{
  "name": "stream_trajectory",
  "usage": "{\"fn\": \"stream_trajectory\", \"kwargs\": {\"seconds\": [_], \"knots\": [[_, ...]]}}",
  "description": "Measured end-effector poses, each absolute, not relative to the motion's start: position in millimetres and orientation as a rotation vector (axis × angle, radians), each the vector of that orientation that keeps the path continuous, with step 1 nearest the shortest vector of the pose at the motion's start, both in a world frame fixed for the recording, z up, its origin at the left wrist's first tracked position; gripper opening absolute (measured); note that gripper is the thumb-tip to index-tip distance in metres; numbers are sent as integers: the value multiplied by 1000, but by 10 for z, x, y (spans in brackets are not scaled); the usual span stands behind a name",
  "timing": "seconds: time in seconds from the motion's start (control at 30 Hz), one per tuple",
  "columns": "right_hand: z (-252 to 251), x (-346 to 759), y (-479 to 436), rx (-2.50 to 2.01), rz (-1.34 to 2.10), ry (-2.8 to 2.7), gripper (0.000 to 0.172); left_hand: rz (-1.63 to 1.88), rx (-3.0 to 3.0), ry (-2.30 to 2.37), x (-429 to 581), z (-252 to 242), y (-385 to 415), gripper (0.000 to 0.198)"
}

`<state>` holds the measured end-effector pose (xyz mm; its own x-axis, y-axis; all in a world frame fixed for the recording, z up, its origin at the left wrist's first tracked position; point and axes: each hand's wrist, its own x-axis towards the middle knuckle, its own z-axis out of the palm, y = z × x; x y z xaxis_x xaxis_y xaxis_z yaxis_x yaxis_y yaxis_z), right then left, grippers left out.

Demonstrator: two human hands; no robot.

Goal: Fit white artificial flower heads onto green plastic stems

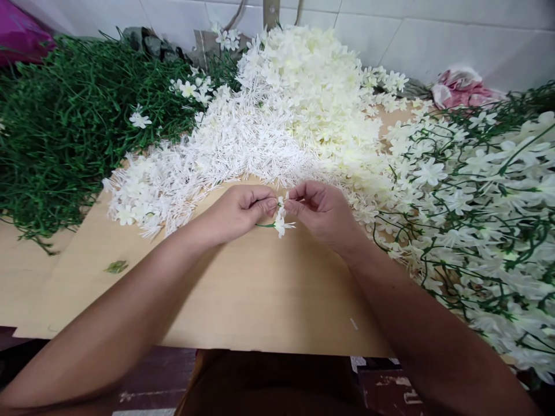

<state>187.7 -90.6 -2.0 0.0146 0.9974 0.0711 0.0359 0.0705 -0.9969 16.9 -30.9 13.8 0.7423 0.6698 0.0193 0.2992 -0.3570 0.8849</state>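
My left hand [243, 211] and my right hand [318, 211] meet over the middle of a tan board [260, 294]. Both are closed in a pinch. Between them is a thin green stem with small white artificial flowers [280, 222] on it; the left fingers hold the stem, the right fingertips pinch a white blossom at its top. Just beyond the hands lies a big heap of loose white flower heads and white plastic stamens [260, 133].
A mound of bare green plastic stems [65, 133] fills the left side. Finished green stems with white flowers [477, 219] pile up on the right. A white tiled wall [433, 34] runs behind. A pink cloth [459, 86] lies at back right, a green scrap [116, 266] on the board.
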Motion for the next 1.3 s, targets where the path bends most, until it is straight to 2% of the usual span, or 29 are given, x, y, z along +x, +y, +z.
{"fn": "stream_trajectory", "kwargs": {"seconds": [0.47, 1.03, 1.3], "knots": [[-158, 1853, -873, -1160, 1320, -1119, 44, 330, 1736, 752, 190, 88, -301, 32], [-150, 1822, -882, -1185, 1400, -978, 44, 435, 1593, 728, 266, 60, -376, 38], [-173, 1857, -873, -1144, 1440, -933, 43, 385, 1536, 784, 240, 49, -340, 32]]}}
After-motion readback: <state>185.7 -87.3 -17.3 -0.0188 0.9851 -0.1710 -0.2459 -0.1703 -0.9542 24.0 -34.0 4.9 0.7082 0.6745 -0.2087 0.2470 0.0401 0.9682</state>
